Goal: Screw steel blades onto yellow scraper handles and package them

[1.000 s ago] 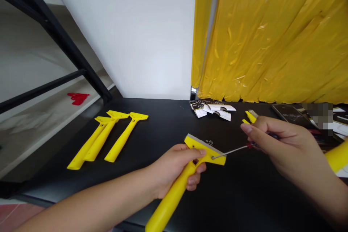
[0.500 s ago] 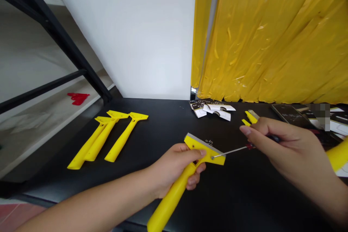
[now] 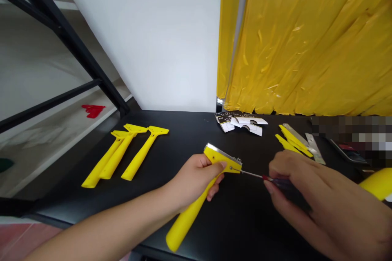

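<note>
My left hand (image 3: 200,177) is closed around the neck of a yellow scraper (image 3: 186,228), its thumb pressed on the flat head. A metal strip runs along the head's far edge, and a small screw (image 3: 231,167) sits near its right end. Closed round a screwdriver (image 3: 252,173), my right hand (image 3: 312,195) hides most of the dark handle. The screwdriver's thin shaft reaches left, with its tip at that screw. Just behind the scraper head, small metal pieces (image 3: 239,160) lie on the black table, partly covered by the head.
Several yellow scrapers (image 3: 139,151) lie at the left of the table (image 3: 101,208). White and black cards (image 3: 249,124) lie at the back. Yellow strips (image 3: 289,143) and metal blades (image 3: 315,149) lie beyond my right hand. Another yellow handle (image 3: 376,183) shows at the right edge.
The scraper has moved slightly up and left in view, with its head turned a little. My right hand has come lower and rolled over, and the screwdriver shaft now slopes down towards the hand.
</note>
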Tool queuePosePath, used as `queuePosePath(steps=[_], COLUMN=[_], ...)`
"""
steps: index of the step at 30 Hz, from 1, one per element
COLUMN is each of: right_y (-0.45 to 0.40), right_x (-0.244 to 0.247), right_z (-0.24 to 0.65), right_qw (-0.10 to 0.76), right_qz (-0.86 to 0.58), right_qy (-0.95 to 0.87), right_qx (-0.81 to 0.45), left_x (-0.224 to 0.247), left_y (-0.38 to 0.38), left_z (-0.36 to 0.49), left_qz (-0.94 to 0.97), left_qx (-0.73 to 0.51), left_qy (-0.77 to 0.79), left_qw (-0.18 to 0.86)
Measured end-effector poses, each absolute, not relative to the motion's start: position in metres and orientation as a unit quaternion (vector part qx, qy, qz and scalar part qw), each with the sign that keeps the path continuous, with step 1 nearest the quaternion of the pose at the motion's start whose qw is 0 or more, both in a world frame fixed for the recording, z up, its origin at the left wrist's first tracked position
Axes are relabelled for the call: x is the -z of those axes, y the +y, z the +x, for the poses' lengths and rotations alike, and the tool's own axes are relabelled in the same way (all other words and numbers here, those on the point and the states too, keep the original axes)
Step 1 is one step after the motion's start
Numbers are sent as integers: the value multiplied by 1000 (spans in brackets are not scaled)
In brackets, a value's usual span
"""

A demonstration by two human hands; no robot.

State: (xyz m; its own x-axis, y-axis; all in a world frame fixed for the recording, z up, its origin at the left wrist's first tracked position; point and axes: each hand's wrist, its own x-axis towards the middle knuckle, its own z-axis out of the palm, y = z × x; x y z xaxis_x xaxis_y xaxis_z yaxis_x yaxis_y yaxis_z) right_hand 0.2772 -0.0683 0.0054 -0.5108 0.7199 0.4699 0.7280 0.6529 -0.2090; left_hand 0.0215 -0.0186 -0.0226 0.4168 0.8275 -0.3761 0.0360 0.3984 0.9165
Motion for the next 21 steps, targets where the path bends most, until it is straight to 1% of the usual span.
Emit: queuePosePath(steps=[3, 6, 11, 14, 18, 21], right_y=[-66, -64, -65, -65, -62, -61], right_x=[-10, -15, -12, -12, -13, -13], right_z=[271, 264, 260, 262, 264, 265], right_qw=[279, 294, 235, 233, 219, 224], right_qz=[-411, -397, -429, -426, -435, -443], right_qy=[-868, -870, -870, -869, -868, -862], right_qx=[-19, -2, 62, 95, 100, 108], left_x=[21, 21, 24, 27, 29, 29], left_y=[-17, -16, -14, -13, -12, -12], left_z=[21, 21, 22, 22, 21, 21], left_qz=[482, 482, 474, 471, 466, 471], left_qx=[-283, -284, -285, -283, -289, -289], left_qy=[470, 468, 466, 468, 478, 480], left_qw=[683, 684, 690, 692, 686, 682])
